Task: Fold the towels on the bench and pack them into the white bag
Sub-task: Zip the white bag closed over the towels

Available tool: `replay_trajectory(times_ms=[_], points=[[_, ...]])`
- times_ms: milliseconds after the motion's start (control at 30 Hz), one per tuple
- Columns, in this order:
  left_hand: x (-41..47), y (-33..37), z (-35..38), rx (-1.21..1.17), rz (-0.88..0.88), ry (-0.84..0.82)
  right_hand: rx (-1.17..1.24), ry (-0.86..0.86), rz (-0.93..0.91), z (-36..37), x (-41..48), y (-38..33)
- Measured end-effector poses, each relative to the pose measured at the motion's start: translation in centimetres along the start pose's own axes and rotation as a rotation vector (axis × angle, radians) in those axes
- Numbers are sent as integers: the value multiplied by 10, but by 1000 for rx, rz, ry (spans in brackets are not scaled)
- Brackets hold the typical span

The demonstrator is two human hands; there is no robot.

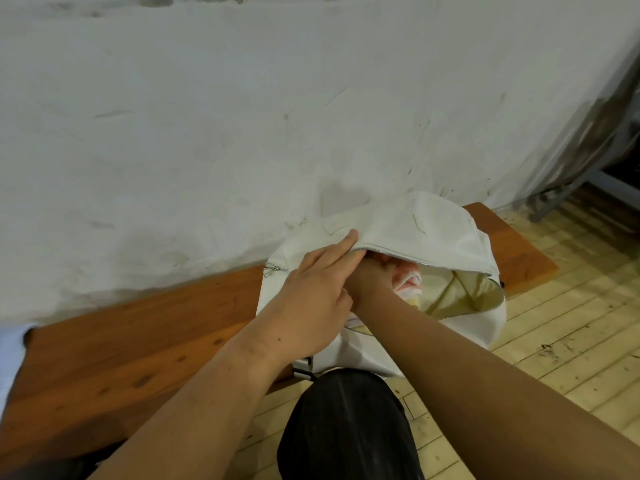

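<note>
A white bag (426,230) with a zip lies on the right end of the wooden bench (138,348), its mouth open toward me and its pale yellow lining showing. My left hand (311,296) lifts the bag's upper flap at the zip edge, forefinger stretched along it. My right hand (372,275) reaches into the opening, its fingers hidden under the flap. An orange-and-white towel (408,277) sits inside the bag just beyond that hand. Whether my right hand holds the towel is hidden.
A rough white wall (242,133) runs right behind the bench. Pale wooden floorboards (554,323) lie to the right and front. A grey metal frame (568,199) stands at the far right. My black-clad knee (346,427) is below the bag. Something white (10,362) lies at the bench's left end.
</note>
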State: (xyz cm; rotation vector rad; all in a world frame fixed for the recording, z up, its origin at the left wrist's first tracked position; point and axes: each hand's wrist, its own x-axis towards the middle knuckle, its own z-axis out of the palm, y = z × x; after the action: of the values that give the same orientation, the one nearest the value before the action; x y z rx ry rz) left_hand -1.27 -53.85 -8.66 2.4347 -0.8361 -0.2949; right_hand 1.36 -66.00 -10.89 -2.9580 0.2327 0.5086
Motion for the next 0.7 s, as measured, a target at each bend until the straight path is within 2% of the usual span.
replay_trajectory(times_ms=[100, 233, 367, 467, 533, 700], points=[[-3, -6, 0, -19, -19, -13, 52, 61, -40, 12, 2, 12], [-11, -13, 0, -9, -23, -17, 298, 344, -45, 28, -14, 31], [-27, -22, 1, -3, -6, 3, 332, 516, -191, 46, -46, 43], [-47, -35, 3, -36, -13, 38, 533, 707, -261, 61, -70, 41], [-62, -47, 7, -53, -28, 62, 633, 744, -327, 63, -85, 28], [-104, -80, 16, -16, -78, 86, 767, 651, -466, 65, -109, -26]])
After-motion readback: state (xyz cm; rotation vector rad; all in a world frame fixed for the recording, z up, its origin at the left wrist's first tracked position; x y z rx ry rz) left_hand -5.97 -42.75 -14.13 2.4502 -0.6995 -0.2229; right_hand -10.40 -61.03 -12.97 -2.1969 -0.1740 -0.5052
